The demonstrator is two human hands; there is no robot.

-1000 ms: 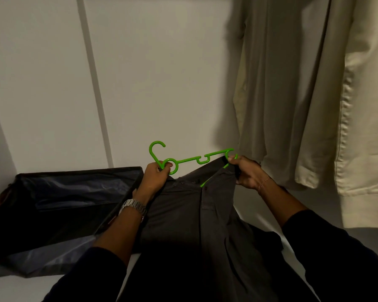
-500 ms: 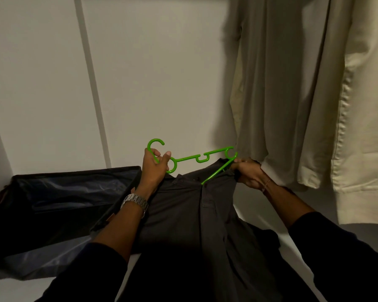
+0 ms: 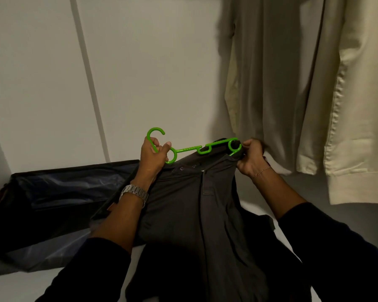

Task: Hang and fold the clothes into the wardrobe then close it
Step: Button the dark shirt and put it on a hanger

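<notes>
A dark grey collared shirt (image 3: 196, 214) hangs in front of me inside the white wardrobe (image 3: 140, 73). A bright green plastic hanger (image 3: 190, 149) lies sideways at its collar, hook pointing left. My left hand (image 3: 153, 155) grips the hanger just below the hook. My right hand (image 3: 250, 158) pinches the shirt's shoulder fabric over the hanger's right end. The hanger's lower arm is hidden inside the shirt.
Two pale garments hang at the right: a grey-beige one (image 3: 264, 73) and a cream one (image 3: 347, 94), close to my right hand. A dark open fabric bag (image 3: 59, 192) lies on the wardrobe floor at the left.
My left hand slid up the hanger toward the hook. My right hand pulled the shirt's shoulder further over the hanger's right end, covering more of the green arm.
</notes>
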